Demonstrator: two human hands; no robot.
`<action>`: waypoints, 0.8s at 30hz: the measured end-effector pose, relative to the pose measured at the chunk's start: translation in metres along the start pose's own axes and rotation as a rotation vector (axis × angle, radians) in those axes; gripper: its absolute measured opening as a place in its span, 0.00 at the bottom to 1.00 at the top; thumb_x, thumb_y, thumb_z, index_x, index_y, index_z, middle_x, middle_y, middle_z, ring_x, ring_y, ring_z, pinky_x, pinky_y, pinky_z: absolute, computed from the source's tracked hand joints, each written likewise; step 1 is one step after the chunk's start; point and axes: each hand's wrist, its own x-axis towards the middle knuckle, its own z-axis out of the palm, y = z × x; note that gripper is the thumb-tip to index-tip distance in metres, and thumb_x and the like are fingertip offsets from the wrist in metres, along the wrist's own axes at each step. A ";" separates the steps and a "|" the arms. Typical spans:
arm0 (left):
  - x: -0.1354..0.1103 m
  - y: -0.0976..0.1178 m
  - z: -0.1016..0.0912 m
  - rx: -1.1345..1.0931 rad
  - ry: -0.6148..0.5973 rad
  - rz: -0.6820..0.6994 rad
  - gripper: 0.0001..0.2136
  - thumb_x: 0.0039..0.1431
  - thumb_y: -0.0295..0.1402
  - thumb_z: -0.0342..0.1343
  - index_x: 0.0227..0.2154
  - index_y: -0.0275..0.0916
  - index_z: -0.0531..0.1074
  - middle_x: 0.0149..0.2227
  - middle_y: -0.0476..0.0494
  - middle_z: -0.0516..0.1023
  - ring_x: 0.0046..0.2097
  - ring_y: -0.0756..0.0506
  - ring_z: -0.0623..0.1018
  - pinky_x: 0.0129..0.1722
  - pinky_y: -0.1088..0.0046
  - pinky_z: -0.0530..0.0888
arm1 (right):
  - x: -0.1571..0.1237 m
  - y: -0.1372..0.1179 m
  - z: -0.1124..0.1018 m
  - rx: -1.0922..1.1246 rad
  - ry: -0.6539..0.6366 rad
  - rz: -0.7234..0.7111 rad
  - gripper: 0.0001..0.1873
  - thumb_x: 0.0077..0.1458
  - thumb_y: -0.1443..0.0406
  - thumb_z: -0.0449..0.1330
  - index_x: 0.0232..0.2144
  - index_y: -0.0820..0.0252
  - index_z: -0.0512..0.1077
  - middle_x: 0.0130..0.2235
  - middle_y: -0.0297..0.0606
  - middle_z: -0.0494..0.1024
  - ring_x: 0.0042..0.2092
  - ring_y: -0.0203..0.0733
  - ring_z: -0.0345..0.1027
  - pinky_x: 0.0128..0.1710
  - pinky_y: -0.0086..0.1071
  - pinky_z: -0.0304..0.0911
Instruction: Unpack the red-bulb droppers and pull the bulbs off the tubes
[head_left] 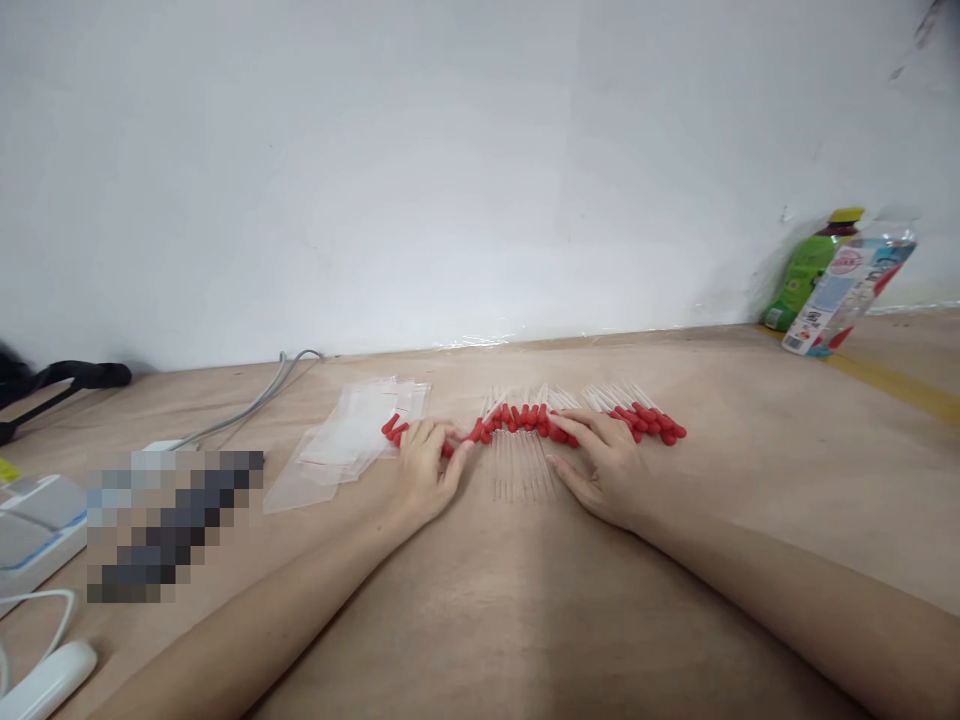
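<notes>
Thin clear droppers with red bulbs lie in a row across the middle of the wooden table, their tubes pointing away from me. In front of the bulbs, several bare thin clear tubes lie side by side, pointing toward me. My left hand rests at the left end of the row, fingers loosely bent over red bulbs and thumb apart, partly hiding them. From the right, my right hand reaches in with its fingers spread. Its index fingertip touches the bulbs and its thumb is beside the bare tubes.
Clear plastic bags lie overlapping left of my left hand. Further left are a grey cable, a white power strip and a blurred dark object. A green bottle and a clear labelled bottle stand at the back right.
</notes>
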 end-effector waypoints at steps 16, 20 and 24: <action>-0.013 0.013 -0.005 -0.102 -0.121 0.305 0.08 0.56 0.35 0.52 0.37 0.39 0.68 0.41 0.43 0.75 0.43 0.45 0.70 0.43 0.65 0.63 | 0.002 0.000 -0.002 0.057 -0.230 -0.305 0.11 0.55 0.62 0.54 0.40 0.51 0.72 0.47 0.36 0.73 0.54 0.44 0.59 0.54 0.48 0.50; -0.008 0.022 -0.004 -0.085 -0.201 0.368 0.11 0.56 0.38 0.53 0.40 0.42 0.70 0.43 0.44 0.74 0.47 0.44 0.69 0.46 0.63 0.62 | 0.003 -0.003 -0.001 0.067 -0.212 -0.324 0.12 0.53 0.62 0.56 0.41 0.48 0.72 0.47 0.34 0.73 0.53 0.44 0.60 0.53 0.47 0.52; -0.007 0.024 0.001 -0.073 -0.206 0.377 0.08 0.58 0.35 0.50 0.34 0.42 0.73 0.36 0.47 0.78 0.43 0.46 0.71 0.46 0.64 0.61 | 0.004 -0.007 -0.002 0.067 -0.209 -0.325 0.13 0.53 0.61 0.56 0.42 0.49 0.71 0.46 0.36 0.74 0.52 0.44 0.61 0.52 0.48 0.52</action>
